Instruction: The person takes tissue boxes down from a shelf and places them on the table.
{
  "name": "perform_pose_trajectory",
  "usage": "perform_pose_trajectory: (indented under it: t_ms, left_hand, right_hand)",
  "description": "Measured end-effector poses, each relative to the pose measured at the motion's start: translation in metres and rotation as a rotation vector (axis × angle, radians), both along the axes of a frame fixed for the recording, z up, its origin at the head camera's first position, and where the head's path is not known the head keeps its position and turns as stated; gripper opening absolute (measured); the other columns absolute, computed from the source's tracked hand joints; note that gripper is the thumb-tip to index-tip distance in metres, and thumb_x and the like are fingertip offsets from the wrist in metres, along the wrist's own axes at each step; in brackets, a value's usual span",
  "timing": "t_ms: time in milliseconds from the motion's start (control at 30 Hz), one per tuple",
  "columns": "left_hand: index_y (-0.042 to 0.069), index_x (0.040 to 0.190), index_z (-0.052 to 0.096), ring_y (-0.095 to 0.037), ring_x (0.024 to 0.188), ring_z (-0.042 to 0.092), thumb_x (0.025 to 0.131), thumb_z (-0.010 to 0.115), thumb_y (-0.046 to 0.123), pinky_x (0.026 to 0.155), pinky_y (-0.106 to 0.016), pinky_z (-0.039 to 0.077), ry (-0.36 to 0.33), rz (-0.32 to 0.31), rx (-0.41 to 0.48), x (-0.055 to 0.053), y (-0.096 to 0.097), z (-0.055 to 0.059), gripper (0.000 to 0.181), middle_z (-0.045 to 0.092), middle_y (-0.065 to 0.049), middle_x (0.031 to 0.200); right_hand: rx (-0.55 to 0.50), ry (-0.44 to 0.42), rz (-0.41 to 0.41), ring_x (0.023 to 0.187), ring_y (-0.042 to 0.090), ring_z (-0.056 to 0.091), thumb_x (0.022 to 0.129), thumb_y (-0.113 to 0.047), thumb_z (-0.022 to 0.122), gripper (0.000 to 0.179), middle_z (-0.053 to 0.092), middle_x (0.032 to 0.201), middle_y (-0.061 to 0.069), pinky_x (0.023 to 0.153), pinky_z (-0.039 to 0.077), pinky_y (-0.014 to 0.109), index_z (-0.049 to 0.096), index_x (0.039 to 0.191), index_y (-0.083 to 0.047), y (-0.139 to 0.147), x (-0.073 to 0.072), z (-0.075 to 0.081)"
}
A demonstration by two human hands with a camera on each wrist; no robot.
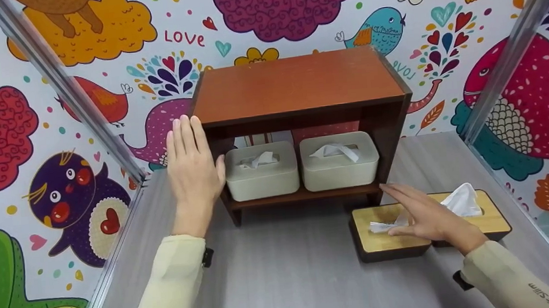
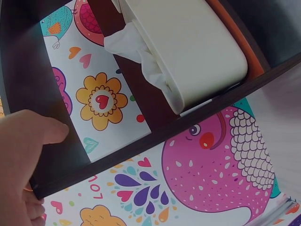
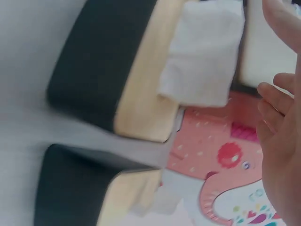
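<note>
My left hand (image 1: 188,168) is beside the left end of a small brown wooden shelf (image 1: 298,84), its fingers straight and its thumb spread near the front edge. In the left wrist view, the thumb (image 2: 51,130) overlaps the shelf's dark side. Two pale tissue boxes (image 1: 263,185) stand side by side inside the shelf, tissues sticking out of their tops. My right hand (image 1: 429,217), fingers loosely extended and holding nothing, hovers over a dark tissue box with a wooden lid (image 1: 392,243). A second wooden-lidded box (image 1: 497,219) is just behind it to the right.
Grey table (image 1: 284,280) lies under everything. Behind it rises a wall (image 1: 185,14) printed with colourful cartoon animals. Metal posts (image 1: 75,106) stand at the left and right corners.
</note>
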State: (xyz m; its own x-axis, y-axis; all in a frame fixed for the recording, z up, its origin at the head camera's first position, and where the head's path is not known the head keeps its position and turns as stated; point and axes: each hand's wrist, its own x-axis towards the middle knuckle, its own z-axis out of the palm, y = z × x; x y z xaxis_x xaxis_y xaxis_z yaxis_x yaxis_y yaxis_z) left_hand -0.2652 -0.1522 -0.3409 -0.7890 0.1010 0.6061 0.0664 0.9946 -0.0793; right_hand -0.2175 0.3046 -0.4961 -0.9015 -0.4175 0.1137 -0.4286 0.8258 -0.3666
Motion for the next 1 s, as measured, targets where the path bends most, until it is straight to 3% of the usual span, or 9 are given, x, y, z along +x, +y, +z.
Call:
perform_pose_trajectory:
  t_ms: [167,467,733,1000]
  left_hand:
    - [0.000,0.154,0.017,-0.035,0.149,0.023,0.086,0.067,0.041,0.125,-0.043,0.015,0.002,0.005,-0.008,-0.001,0.000,-0.001,0.094,0.027,-0.022,0.158]
    - [0.000,0.154,0.016,-0.035,0.149,0.023,0.086,0.067,0.041,0.125,-0.043,0.015,-0.007,0.010,-0.004,0.000,-0.001,0.000,0.094,0.025,-0.021,0.159]
    - [0.000,0.154,0.017,-0.036,0.149,0.024,0.085,0.068,0.041,0.125,-0.044,0.016,0.003,0.005,-0.004,0.001,0.001,0.000,0.095,0.026,-0.021,0.159]
    - [-0.001,0.154,0.016,-0.035,0.150,0.022,0.087,0.067,0.039,0.125,-0.043,0.015,-0.007,0.004,-0.006,0.001,0.000,0.001,0.093,0.025,-0.022,0.159]
  right_hand:
    - [-0.037,0.100,0.076,0.141,0.034,0.037,0.075,-0.050,0.080,0.097,0.038,0.155,0.014,0.110,0.036,0.061,0.034,0.152,-0.014,-0.016,0.000,0.011]
    - [-0.019,0.131,0.169,0.142,0.028,0.037,0.079,-0.064,0.066,0.095,0.036,0.157,0.005,0.111,0.039,0.056,0.030,0.154,-0.017,-0.048,-0.009,0.037]
    - [-0.027,0.311,0.269,0.142,0.029,0.036,0.079,-0.058,0.071,0.097,0.035,0.157,0.011,0.111,0.037,0.056,0.028,0.154,-0.016,-0.071,-0.027,0.059]
    - [0.042,0.310,0.225,0.145,0.031,0.029,0.078,-0.050,0.077,0.100,0.026,0.160,0.012,0.115,0.030,0.056,0.026,0.154,-0.010,-0.084,-0.049,0.081]
